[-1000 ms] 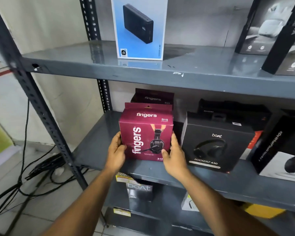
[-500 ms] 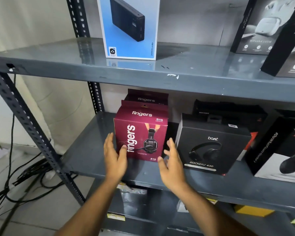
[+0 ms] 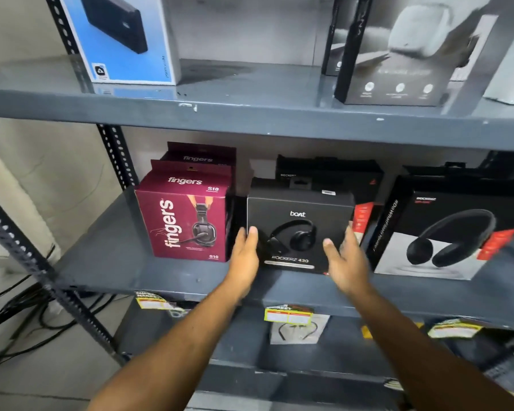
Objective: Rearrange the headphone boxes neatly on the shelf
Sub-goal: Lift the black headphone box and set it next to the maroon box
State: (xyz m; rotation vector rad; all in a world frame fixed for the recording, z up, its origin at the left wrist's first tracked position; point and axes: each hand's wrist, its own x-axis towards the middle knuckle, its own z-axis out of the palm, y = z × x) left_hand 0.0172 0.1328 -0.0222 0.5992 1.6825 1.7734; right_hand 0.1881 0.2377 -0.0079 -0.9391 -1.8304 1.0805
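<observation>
A maroon "fingers" headphone box (image 3: 184, 221) stands upright at the left of the middle shelf (image 3: 131, 271), with a second maroon box (image 3: 201, 157) behind it. Beside it on the right stands a black boat Rockerz 430 box (image 3: 298, 215). My left hand (image 3: 245, 256) is at that box's lower left edge and my right hand (image 3: 343, 259) at its lower right edge, fingers spread and blurred. Neither hand clearly grips the box. A larger black and white headphone box (image 3: 448, 229) leans at the right.
More black boxes (image 3: 328, 169) stand at the back of the middle shelf. The upper shelf holds a blue power bank box (image 3: 116, 40) and a dark earbuds box (image 3: 398, 51). Yellow price tags (image 3: 288, 314) hang under the shelf edge. Cables (image 3: 18, 318) lie on the floor at left.
Both hands let go of the maroon box, which stays on the shelf, and moved right to the sides of the black boat box. The view shifted right and closer.
</observation>
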